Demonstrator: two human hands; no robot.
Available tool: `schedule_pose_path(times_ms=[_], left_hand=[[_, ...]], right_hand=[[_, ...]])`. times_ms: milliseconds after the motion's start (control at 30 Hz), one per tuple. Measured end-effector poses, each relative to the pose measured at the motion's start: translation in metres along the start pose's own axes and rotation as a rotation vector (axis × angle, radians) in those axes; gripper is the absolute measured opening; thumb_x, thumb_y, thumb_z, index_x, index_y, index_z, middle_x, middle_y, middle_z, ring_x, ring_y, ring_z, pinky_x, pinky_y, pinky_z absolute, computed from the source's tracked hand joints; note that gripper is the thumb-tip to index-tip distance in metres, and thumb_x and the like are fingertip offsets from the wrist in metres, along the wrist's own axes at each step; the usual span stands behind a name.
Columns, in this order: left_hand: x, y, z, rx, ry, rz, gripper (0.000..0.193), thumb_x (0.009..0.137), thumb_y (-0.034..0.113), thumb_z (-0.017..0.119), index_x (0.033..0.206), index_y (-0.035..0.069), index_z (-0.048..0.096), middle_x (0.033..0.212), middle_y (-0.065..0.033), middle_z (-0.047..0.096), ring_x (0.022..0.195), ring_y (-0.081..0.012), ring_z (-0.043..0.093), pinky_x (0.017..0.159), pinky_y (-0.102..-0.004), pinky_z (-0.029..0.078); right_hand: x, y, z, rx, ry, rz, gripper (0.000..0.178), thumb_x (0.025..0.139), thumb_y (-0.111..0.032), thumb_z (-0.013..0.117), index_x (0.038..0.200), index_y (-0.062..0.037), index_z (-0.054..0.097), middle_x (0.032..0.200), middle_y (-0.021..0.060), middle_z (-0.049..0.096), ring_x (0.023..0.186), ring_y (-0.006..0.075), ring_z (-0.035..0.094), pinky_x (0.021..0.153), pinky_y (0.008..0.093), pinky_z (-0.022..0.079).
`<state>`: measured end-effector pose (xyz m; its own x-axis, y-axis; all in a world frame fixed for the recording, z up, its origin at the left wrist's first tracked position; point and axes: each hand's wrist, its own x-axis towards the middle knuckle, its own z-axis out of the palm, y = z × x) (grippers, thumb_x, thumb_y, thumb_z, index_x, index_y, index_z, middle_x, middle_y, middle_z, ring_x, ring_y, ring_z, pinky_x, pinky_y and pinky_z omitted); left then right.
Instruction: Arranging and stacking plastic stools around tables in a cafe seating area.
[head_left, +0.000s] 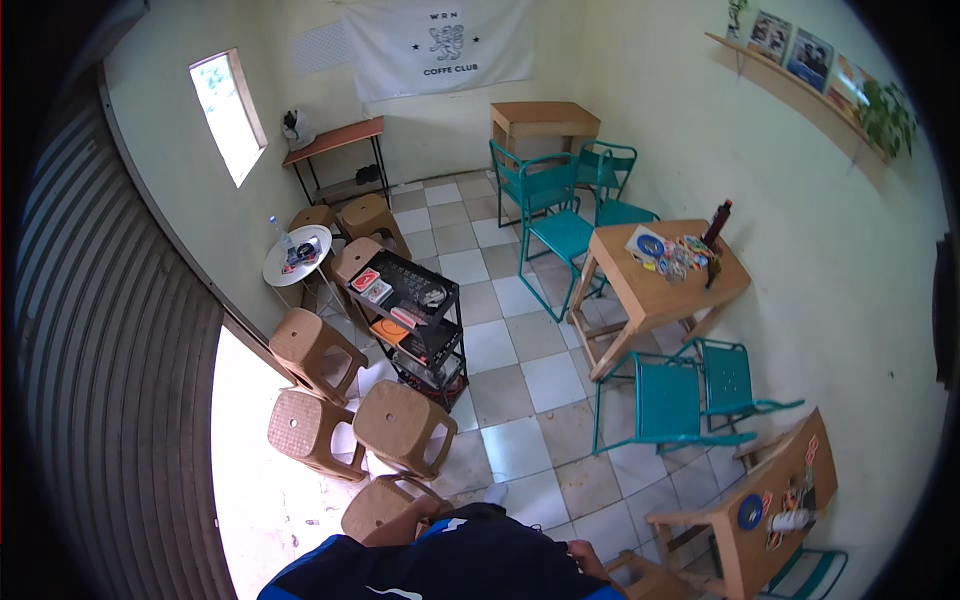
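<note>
I look down on a small café room from above my own dark blue top [450, 560]. My left hand [418, 510] shows only as a sliver at the top's edge, beside a brown plastic stool [375, 510]. Just as little shows of my right hand [588, 556], which lies near a brown seat [645, 578] at the lower edge. Whether either hand holds anything is hidden.
Several brown stools [400, 425] stand by the bright doorway on the left. A black shelf cart [415, 320] stands mid-floor. Wooden tables [655, 290] [750, 520] with teal metal chairs [665, 405] line the right wall. A round white table [297, 255] is at the left.
</note>
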<state>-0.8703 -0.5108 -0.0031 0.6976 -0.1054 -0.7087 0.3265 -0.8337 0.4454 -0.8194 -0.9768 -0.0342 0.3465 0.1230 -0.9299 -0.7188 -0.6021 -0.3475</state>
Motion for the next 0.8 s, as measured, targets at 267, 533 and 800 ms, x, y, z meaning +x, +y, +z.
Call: schedule_pose_path(times_ms=[267,533,800], left_hand=[[0.067,0.075,-0.132,-0.838,0.116,-0.241,0.021,0.072,0.018,0.044,0.075,0.0,0.054,0.071,-0.009,0.056,0.063,-0.0202,0.059,0.051,-0.0334,0.047],[0.118,-0.02,-0.083,-0.411,0.086,-0.227,0.027,0.072,0.022,0.041,0.075,0.001,0.058,0.072,-0.0103,0.06,0.062,-0.0233,0.06,0.051,-0.0333,0.047],[0.132,-0.002,-0.089,-0.442,0.488,0.036,0.019,0.066,0.004,0.056,0.081,0.007,0.044,0.076,-0.004,0.045,0.068,-0.0126,0.048,0.059,-0.0259,0.042]], right_hand=[[-0.021,-0.134,-0.053,0.203,0.197,-0.017,0.025,0.077,-0.022,0.045,0.097,-0.0074,0.05,0.083,0.0096,0.055,0.069,0.0237,0.053,0.058,0.0375,0.043],[0.074,-0.219,-0.094,-0.444,0.063,-0.181,0.031,0.074,-0.031,0.043,0.088,-0.0084,0.06,0.097,0.012,0.057,0.091,0.024,0.054,0.078,0.0345,0.041],[0.154,-0.348,-0.191,-0.094,0.085,-0.067,0.02,0.073,-0.015,0.048,0.087,-0.0044,0.057,0.08,0.0132,0.059,0.071,0.024,0.056,0.06,0.0358,0.045]])
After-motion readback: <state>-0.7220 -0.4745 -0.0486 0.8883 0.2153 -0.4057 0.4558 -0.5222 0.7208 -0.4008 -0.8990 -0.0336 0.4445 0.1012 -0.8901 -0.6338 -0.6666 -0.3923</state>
